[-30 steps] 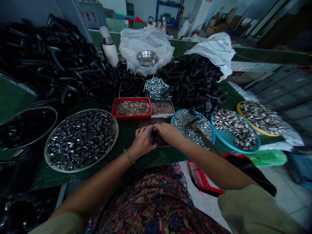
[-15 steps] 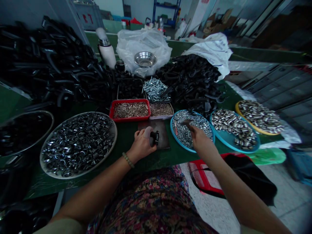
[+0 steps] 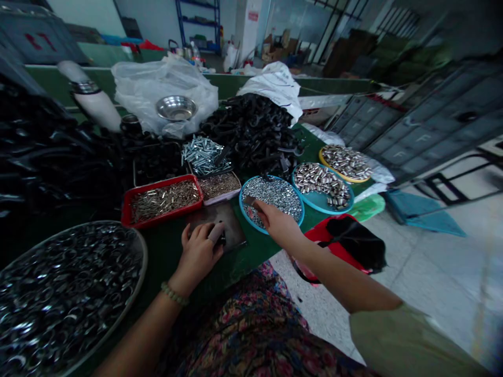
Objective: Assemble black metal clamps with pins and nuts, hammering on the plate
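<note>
My left hand (image 3: 199, 250), with a bead bracelet and a covering on one finger, is closed on a black part (image 3: 222, 239) over the dark metal plate (image 3: 236, 229). Most of that part is hidden by the fingers. My right hand (image 3: 275, 220) grips a hammer (image 3: 251, 201), its head over the near left side of the blue round tray (image 3: 302, 213) of small metal pieces. Behind the plate sit a red tray (image 3: 129, 212) of thin pins and a pale tray (image 3: 220, 198) of tiny parts.
A large round tray (image 3: 144, 256) of black rings is at left. Behind stand bolts (image 3: 204, 154), black parts (image 3: 255, 131), a steel bowl (image 3: 176, 108) and a flask (image 3: 96, 104). At right are another blue tray (image 3: 320, 207) and a yellow tray (image 3: 356, 180).
The view has turned to the right, so the trays appear further left. My left hand stays around the black part at the plate, and my right hand still holds the hammer.
</note>
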A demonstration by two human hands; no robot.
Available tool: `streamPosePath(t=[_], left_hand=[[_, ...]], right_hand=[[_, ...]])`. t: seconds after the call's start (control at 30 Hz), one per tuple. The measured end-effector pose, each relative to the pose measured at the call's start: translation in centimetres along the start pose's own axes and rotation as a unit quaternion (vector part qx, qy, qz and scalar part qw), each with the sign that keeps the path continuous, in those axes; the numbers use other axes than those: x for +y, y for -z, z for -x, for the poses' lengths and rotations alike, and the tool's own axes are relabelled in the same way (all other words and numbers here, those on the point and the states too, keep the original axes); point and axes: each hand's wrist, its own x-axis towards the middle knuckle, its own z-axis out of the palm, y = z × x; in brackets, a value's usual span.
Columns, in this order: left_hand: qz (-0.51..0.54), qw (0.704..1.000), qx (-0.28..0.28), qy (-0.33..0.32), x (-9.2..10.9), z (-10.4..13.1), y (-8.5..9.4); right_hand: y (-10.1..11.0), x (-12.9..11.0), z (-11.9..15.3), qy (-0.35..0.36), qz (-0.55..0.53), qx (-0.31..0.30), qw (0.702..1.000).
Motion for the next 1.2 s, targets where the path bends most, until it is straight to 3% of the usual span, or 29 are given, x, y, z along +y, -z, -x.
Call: streamPosePath(t=[0.07,0.13,0.2,0.3,0.4,0.47,0.6,0.7,0.8,0.87,0.93,1.03,1.13,1.2], left_hand=[[0.051,0.998,-0.009,0.02,0.2,-0.5,0.4],[0.212,0.972,-0.001,0.104,0.3,-1.2,1.2],[0.43,0.881,-0.002,0.199,0.3,-1.8,2.8],[0.651,0.713,-0.031,0.259,0.5,-2.5,5.3],[0.732,0.615,0.006,0.293,1.4,-3.3,6.4],[0.721,0.605,0.073,0.33,2.4,-3.8,5.9],[0.678,0.639,0.135,0.337,4.2,-4.5,4.1],[0.685,0.641,0.128,0.322,4.7,-4.1,3.5],[0.689,0.642,0.108,0.319,4.7,-3.4,3.3],[0.685,0.649,0.1,0.315,4.6,-3.1,3.1],[0.679,0.66,0.093,0.309,4.5,-3.0,2.8],[0.674,0.67,0.083,0.301,4.2,-2.7,2.4],[0.673,0.674,0.081,0.294,4.0,-2.2,2.4],[0.663,0.685,0.091,0.287,3.9,-1.8,2.6]], right_hand=[[-0.5,2.4,-0.2,-0.081,0.074,0.03,0.994],[-0.9,5.0,-0.7,-0.113,0.117,0.032,0.986],[-0.7,8.0,-1.3,-0.119,0.12,0.037,0.985],[1.0,13.7,-2.6,-0.188,0.115,0.066,0.973],[2.8,19.4,-4.1,-0.281,0.118,0.07,0.95],[3.2,21.9,-5.0,-0.31,0.111,0.056,0.943],[2.3,23.5,-6.0,-0.321,0.101,0.045,0.941],[2.3,23.1,-5.3,-0.317,0.094,0.069,0.941],[3.2,21.7,-4.5,-0.287,0.081,0.167,0.94],[3.7,19.2,-3.9,-0.227,0.017,0.261,0.938],[3.8,15.1,-3.3,-0.13,-0.13,0.288,0.94],[3.2,7.2,-2.2,0.017,-0.367,0.125,0.921],[2.2,0.5,-1.7,0.09,-0.481,0.041,0.871],[1.4,-2.4,-1.7,0.111,-0.519,-0.008,0.848]])
